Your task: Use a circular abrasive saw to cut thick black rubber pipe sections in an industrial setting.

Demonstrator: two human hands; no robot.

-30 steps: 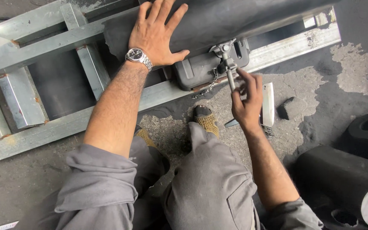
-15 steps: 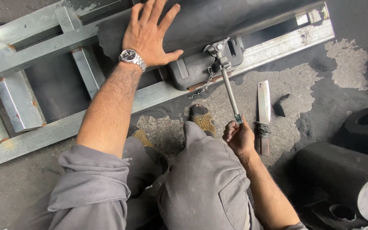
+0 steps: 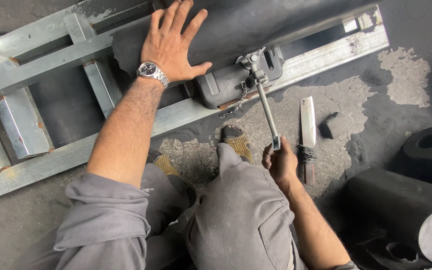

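Left hand [image 3: 173, 47] flat, fingers spread, on black roller [image 3: 256, 22] at top centre. Right hand [image 3: 280, 162] fisted around wrench handle [image 3: 266, 107], centre frame; its head sits on the roller's end fitting. Knife [image 3: 307, 132] lies just right.

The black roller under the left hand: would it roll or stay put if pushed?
The black roller is cylindrical, so probably apt to roll; the left hand lies flat on it. It looks thick and long, so likely heavy. The metal frame beneath may check it.

A single head-worn camera looks steeply down, close over the person's knees, at the grey galvanised steel frame [image 3: 41, 70] lying on stained concrete floor [image 3: 376, 95].
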